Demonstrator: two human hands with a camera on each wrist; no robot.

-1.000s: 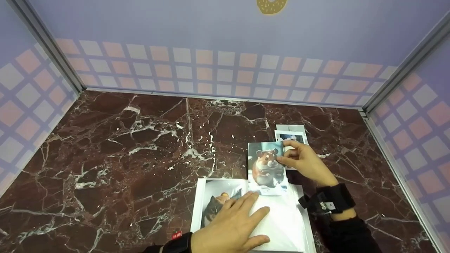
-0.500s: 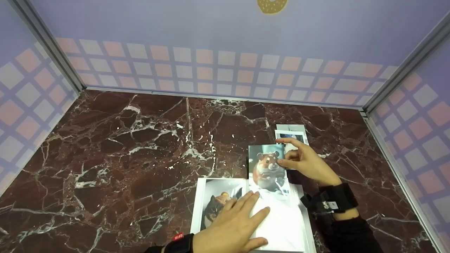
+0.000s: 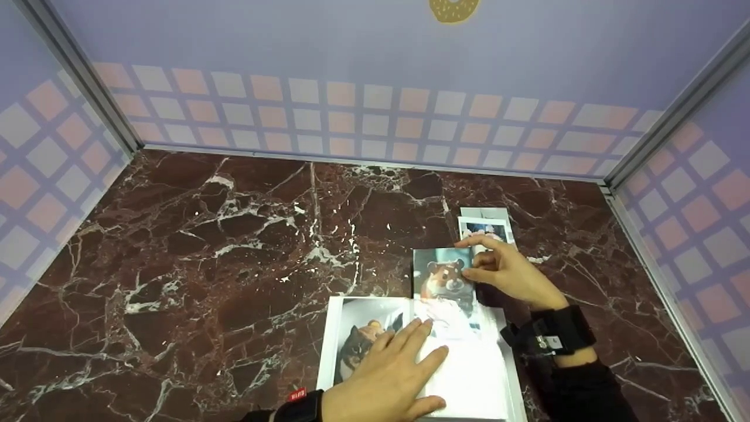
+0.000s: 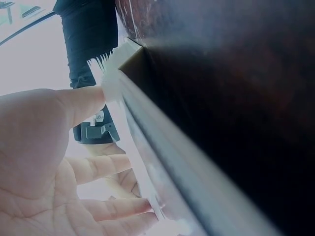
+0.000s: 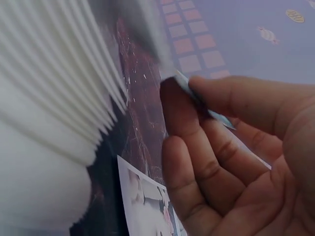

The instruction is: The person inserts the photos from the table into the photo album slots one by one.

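Note:
An open photo album (image 3: 469, 375) lies at the front of the table, its left page showing a picture of a dark animal (image 3: 353, 349). A hamster photo (image 3: 439, 272) sticks out past the top of the right page; its lower part appears to be inside the clear pocket, under glare. My right hand (image 3: 510, 269) pinches the photo's right edge between thumb and fingers, as the right wrist view also shows around the photo edge (image 5: 221, 119). With fingers spread, my left hand (image 3: 389, 369) rests flat across the album's middle. The left wrist view catches its palm (image 4: 44, 152) beside the page edges.
Beyond the right hand lie loose photos (image 3: 486, 225), partly covered by it. The dark red marble tabletop (image 3: 234, 281) ends at a checkered back wall (image 3: 375, 117) and at side walls. The album's fanned pages (image 5: 54, 88) stand close to the right hand.
The hamster photo has slid toward the album, with more of it below the right page's top edge. My right index finger has shifted off its upper corner. My left hand has stayed nearly still.

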